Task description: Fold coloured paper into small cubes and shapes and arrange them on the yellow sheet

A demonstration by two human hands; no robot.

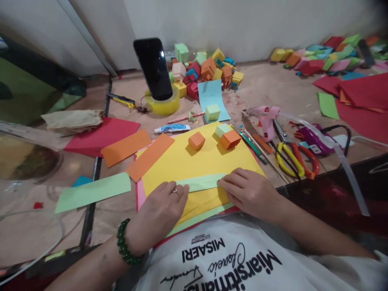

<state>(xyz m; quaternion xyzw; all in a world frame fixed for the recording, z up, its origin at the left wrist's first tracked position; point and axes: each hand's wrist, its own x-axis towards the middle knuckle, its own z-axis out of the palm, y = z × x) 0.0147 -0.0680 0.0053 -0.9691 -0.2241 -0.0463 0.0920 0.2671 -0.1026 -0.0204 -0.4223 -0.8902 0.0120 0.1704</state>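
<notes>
A pale green paper strip [203, 183] lies across a stack of coloured paper topped by a yellow sheet [169, 163]. My left hand [166, 204], with a ring and a green bead bracelet, has its fingers closed on the strip's left end. At the right end, the curled fingers of my right hand [247, 193] grip the strip; its thumb is mostly hidden. Just beyond the strip sit an orange paper box [197, 141], another orange paper box [230, 140] with an open side, and a pale green paper box [222, 129] touching it.
Orange strips [125, 148] and a green strip [93, 192] lie left. A phone [154, 68] leans in a tape roll [163, 104] before piled paper boxes [207, 68]. Right are a pink glue gun [265, 119], yellow-handled scissors [289, 159], red-handled pliers [306, 161] and cables.
</notes>
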